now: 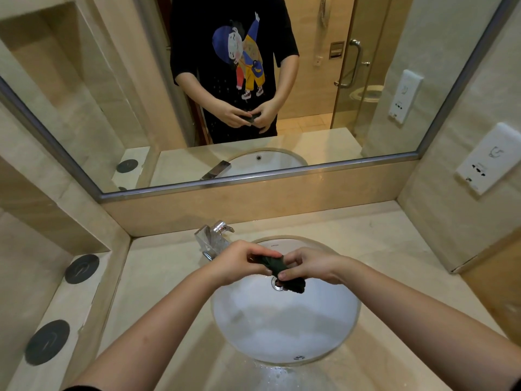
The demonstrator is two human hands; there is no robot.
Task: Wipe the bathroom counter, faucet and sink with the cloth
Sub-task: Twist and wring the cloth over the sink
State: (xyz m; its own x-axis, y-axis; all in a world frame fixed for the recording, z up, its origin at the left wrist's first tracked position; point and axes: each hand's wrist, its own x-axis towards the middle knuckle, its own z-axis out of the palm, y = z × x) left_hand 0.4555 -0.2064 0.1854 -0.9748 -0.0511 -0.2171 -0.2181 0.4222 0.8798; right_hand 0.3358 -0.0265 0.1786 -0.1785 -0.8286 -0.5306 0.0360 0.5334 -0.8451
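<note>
- Cloth (275, 265): hanging bunched above the sink (282, 328) bowl, over the drain (275, 284), just beside the faucet (212, 239).
- Left hand (239, 262): gripping one end, fingers curling round it.
- Right hand (313, 266): pinching the other end between thumb and fingers.
- Table (158, 277): showing water drops at the front rim.

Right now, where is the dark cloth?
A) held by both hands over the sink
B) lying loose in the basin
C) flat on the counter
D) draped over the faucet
A: the left hand and the right hand both pinch the dark cloth above the sink.
</note>
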